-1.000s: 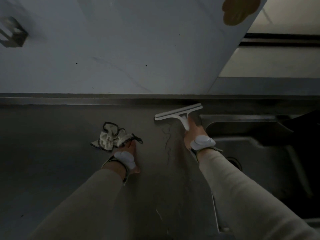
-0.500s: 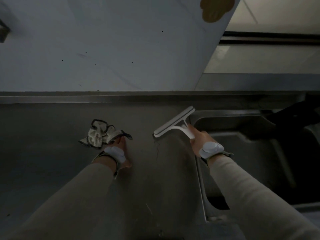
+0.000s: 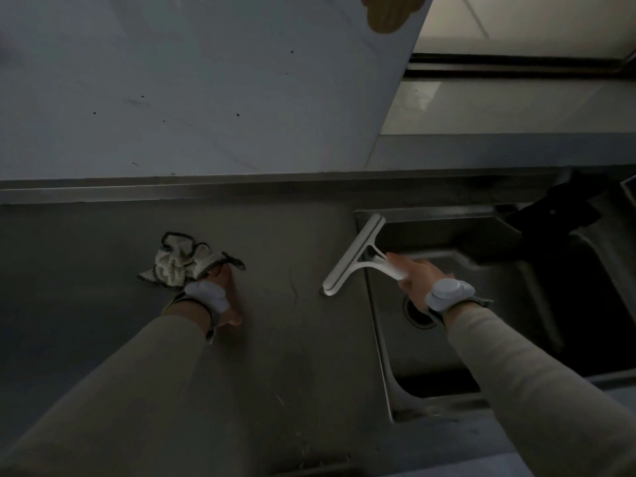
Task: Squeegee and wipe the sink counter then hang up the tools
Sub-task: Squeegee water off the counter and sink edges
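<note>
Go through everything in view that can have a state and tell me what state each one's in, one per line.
squeegee: gripped by the handle, blade angled across the counter's edge at the sink
cloth: crumpled on the counter, held at one end
left hand: holding the cloth, resting on the counter
right hand: gripping the squeegee handle, over the sink
sink: no water visible, drain uncovered

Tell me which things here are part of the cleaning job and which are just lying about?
Part of the job:
- squeegee, gripped by the right hand
- cloth, held by the left hand
- counter
- sink

Just there:
- dark object at the sink's far corner
- tan shape on the wall
</note>
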Tool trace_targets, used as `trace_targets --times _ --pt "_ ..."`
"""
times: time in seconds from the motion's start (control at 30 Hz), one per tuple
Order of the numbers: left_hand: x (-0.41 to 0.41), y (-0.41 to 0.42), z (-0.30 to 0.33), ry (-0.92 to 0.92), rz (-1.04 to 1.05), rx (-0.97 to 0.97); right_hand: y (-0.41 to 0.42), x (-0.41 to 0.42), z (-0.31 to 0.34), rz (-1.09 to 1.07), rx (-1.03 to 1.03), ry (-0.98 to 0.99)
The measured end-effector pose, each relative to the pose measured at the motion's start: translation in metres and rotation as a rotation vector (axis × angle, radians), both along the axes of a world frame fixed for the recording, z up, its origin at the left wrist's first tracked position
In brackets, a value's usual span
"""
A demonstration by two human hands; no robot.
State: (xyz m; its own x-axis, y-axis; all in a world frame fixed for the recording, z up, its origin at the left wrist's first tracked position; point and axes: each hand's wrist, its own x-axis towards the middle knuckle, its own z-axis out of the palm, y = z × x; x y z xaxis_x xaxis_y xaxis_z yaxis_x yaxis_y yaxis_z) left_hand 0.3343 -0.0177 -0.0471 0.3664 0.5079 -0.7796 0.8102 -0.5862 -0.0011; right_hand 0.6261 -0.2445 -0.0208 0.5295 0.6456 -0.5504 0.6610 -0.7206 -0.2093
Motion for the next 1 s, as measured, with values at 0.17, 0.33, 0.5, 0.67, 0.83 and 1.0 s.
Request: trace_targets --times 0.17,0.33,0.5,0.67,0.83,1.0 --pt "-0.001 0.000 0.001 -0.003 0.006 -0.033 -0.013 0.017 0.005 -0.012 -0.068 -0.050" --pt "-0.015 0.002 0.001 -0.099 0.084 -0.035 -0.010 0.031 0.018 -0.080 -0.110 0.026" --pt "-0.033 -0.005 0.002 -0.235 0.071 -0.050 -0.002 0.008 0.036 -0.185 0.047 0.105" --pt "-0.053 -0.021 0.002 -0.202 0.021 0.004 0.017 -0.043 0.030 -0.233 0.189 0.186" --pt "-0.067 -0.032 -0.006 -0.225 0.068 0.047 0.036 -0.082 0.019 -0.129 0.085 0.098" --pt "-0.082 -0.023 -0.005 -0.090 0.123 -0.138 0.059 -0.123 0.023 0.022 0.022 -0.023"
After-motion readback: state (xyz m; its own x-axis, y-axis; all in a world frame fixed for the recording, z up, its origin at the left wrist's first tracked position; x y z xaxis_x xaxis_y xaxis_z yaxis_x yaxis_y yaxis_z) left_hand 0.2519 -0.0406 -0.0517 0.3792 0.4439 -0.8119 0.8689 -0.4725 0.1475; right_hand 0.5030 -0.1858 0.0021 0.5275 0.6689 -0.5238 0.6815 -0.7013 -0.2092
